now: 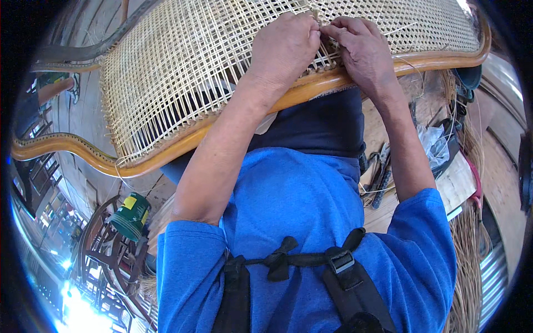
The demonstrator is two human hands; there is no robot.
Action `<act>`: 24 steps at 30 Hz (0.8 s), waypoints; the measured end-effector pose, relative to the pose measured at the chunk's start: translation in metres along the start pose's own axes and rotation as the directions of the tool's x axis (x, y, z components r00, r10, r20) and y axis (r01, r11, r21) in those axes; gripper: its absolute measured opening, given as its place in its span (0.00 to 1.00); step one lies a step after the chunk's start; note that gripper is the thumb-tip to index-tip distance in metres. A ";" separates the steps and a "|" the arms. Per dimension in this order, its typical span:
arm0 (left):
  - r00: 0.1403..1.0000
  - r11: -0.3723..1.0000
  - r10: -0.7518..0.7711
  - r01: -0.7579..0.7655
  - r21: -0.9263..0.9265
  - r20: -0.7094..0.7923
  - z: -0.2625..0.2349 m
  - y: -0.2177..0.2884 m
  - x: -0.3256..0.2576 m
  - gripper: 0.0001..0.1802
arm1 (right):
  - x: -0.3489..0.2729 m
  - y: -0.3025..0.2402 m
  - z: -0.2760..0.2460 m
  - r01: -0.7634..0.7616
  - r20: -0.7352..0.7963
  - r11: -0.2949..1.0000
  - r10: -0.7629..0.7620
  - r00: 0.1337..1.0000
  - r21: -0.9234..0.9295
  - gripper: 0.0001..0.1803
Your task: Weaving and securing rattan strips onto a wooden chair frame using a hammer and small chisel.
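Note:
A wide panel of woven cane (pixel 161 72) is stretched across a curved, varnished wooden frame (pixel 311 89) over my lap. My left hand (pixel 286 47) is closed at the panel, its thumb and fingers pinched on a cane strand. Right beside it, the bent fingers of my right hand (pixel 363 50) pinch at the same spot, almost touching the left ones. The strand between the fingertips is mostly hidden. Under my hands a dark gap shows in the weave near the frame's inner edge. The weave is tighter on the right, with looser strands on the left.
A green bucket (pixel 131 215) stands at the lower left by a dark wooden chair (pixel 108 244). To my right lie scissors (pixel 382 161), a clear plastic bag (pixel 434 145) and a long bundle of cane strands (pixel 465 266). Another person's arm (pixel 55 90) shows at the far left.

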State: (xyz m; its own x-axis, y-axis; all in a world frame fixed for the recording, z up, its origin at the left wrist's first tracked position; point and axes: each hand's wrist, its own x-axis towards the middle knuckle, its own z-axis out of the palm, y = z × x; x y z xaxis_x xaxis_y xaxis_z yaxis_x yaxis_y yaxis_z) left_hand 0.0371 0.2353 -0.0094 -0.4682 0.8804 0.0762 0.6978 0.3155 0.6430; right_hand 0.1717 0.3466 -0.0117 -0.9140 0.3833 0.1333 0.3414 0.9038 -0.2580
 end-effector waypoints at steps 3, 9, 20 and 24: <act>0.999 0.998 0.033 -0.032 0.059 -0.009 -0.001 0.002 -0.001 0.11 | 0.001 -0.003 -0.003 0.015 0.038 0.997 -0.012 0.999 -0.076 0.18; 0.988 0.987 0.114 -0.101 0.121 -0.106 -0.010 0.025 0.005 0.06 | 0.005 -0.002 -0.015 0.034 -0.172 0.991 -0.012 0.985 0.130 0.15; 0.987 0.988 0.157 -0.157 0.005 0.033 -0.007 0.001 0.005 0.09 | -0.005 0.007 -0.020 -0.115 -0.201 0.807 0.279 0.939 0.579 0.18; 0.974 0.977 0.188 -0.198 0.074 0.122 -0.010 0.006 0.008 0.08 | -0.001 0.003 -0.018 -0.108 -0.220 0.823 0.272 0.937 0.557 0.16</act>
State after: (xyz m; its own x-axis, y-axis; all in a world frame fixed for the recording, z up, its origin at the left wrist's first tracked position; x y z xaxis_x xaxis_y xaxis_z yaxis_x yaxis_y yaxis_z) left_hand 0.0326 0.2405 0.0029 -0.2584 0.9606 0.1021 0.8151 0.1600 0.5568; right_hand 0.1779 0.3524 0.0049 -0.7155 0.6464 0.2651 0.2577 0.5969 -0.7599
